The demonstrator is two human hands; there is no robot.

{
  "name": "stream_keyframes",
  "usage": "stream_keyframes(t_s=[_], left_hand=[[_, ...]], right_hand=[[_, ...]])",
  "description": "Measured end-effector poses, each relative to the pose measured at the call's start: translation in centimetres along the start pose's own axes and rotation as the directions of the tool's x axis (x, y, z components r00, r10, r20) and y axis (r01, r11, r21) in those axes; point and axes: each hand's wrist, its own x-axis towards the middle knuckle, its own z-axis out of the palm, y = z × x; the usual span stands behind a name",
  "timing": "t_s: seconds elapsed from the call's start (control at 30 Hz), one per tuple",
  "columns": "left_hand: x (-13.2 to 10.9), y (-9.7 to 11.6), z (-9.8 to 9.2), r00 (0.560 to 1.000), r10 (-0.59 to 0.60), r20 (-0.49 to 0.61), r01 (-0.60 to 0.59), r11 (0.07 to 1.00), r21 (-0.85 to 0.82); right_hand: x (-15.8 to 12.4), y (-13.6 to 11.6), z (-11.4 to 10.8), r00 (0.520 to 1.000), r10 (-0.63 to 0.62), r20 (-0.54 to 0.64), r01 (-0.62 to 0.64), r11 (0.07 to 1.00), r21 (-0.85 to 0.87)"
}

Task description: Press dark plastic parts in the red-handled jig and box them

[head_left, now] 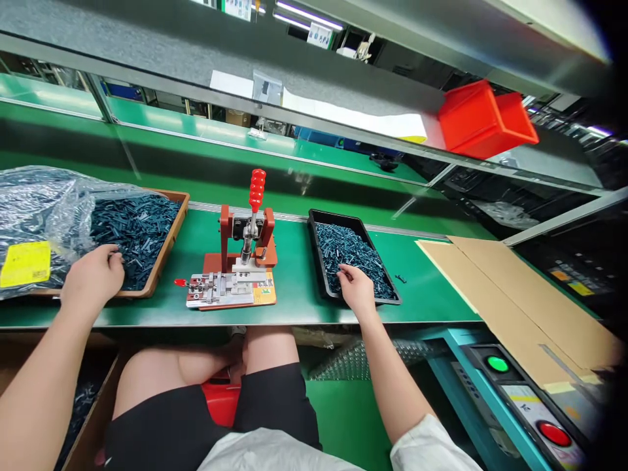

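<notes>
My left hand [95, 275] is at the near side of a brown tray [169, 245] heaped with small dark plastic parts [135, 229]. Its fingers are curled together over the heap, and whatever is between them is too small to make out. Over a black tray [318, 261] of similar dark parts [349, 245], my right hand [358, 286] has thumb and fingertips pinched; its contents cannot be named. Between the trays stands a toggle clamp fixture [248, 242] with a red upright handle [257, 188] and a metal bed [228, 288]. Neither hand touches it.
Clear plastic bagging [49, 203] with a yellow label [25, 263] covers the brown tray's left part. A few loose parts [401, 279] lie right of the black tray. Cardboard [510, 294] and a control box with a red button [554, 433] are at right. A red bin [483, 121] sits on the shelf.
</notes>
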Motion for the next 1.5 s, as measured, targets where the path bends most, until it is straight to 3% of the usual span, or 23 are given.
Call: stream_keyframes(t_s=[0.07, 0.13, 0.23, 0.3, 0.4, 0.47, 0.53, 0.63, 0.77, 0.97, 1.03, 1.1, 1.2, 1.37, 1.5], left_hand=[[-0.3, -0.3, 0.2, 0.997, 0.062, -0.040, -0.061, 0.998, 0.020], [-0.7, -0.6, 0.2, 0.972, 0.154, -0.175, -0.164, 0.985, -0.044], [-2.3, 0.0, -0.5, 0.864, 0.285, -0.415, -0.352, 0.931, -0.093], [-4.3, 1.4, -1.0, 0.818, 0.343, -0.462, -0.434, 0.895, -0.105], [-8.3, 4.8, -0.7, 0.863, 0.411, -0.295, -0.485, 0.838, -0.250], [-10.6, 7.1, 0.1, 0.892, 0.441, -0.098, -0.445, 0.822, -0.355], [-12.1, 9.0, 0.7, 0.888, 0.456, 0.050, -0.408, 0.835, -0.368], [-13.0, 11.4, 0.9, 0.831, 0.528, 0.176, -0.485, 0.842, -0.237], [-13.4, 13.9, 1.1, 0.699, 0.639, 0.322, -0.651, 0.754, -0.083], [-13.4, 15.3, 3.9, 0.645, 0.628, 0.435, -0.644, 0.753, -0.134], [-13.8, 15.2, 4.6, 0.664, 0.612, 0.429, -0.625, 0.769, -0.131], [-14.5, 15.1, 5.0, 0.715, 0.588, 0.379, -0.603, 0.792, -0.093], [-15.7, 15.0, 5.3, 0.749, 0.582, 0.318, -0.597, 0.800, -0.058], [-15.1, 15.6, 5.9, 0.690, 0.582, 0.430, -0.627, 0.778, -0.045], [-13.7, 16.2, 5.9, 0.632, 0.574, 0.520, -0.646, 0.762, -0.055]], right_hand=[[-0.9, -0.6, 0.3, 0.999, -0.032, -0.003, 0.032, 0.994, 0.104], [-2.3, -1.8, 1.0, 0.996, -0.085, 0.004, 0.082, 0.971, 0.226], [-4.8, -4.6, 2.8, 0.970, -0.243, 0.019, 0.226, 0.927, 0.299], [-6.0, -6.6, 4.7, 0.935, -0.345, 0.075, 0.305, 0.896, 0.323], [-6.8, -8.4, 8.3, 0.889, -0.433, 0.148, 0.351, 0.854, 0.384], [-6.9, -8.5, 10.3, 0.890, -0.421, 0.176, 0.327, 0.858, 0.396], [-6.8, -8.1, 11.6, 0.904, -0.370, 0.215, 0.270, 0.884, 0.382], [-6.7, -7.3, 11.9, 0.909, -0.314, 0.274, 0.203, 0.908, 0.368], [-6.6, -7.0, 11.5, 0.909, -0.308, 0.281, 0.175, 0.893, 0.414], [-6.6, -7.0, 12.3, 0.943, -0.244, 0.227, 0.107, 0.867, 0.488], [-6.9, -6.9, 12.5, 0.948, -0.167, 0.269, 0.010, 0.865, 0.501], [-7.1, -7.0, 12.5, 0.947, -0.118, 0.297, -0.062, 0.843, 0.534], [-7.2, -7.3, 12.2, 0.951, -0.114, 0.289, -0.055, 0.853, 0.518], [-7.1, -7.4, 11.7, 0.962, -0.161, 0.221, 0.066, 0.921, 0.384], [-7.4, -7.0, 12.1, 0.952, -0.155, 0.265, 0.020, 0.892, 0.451]])
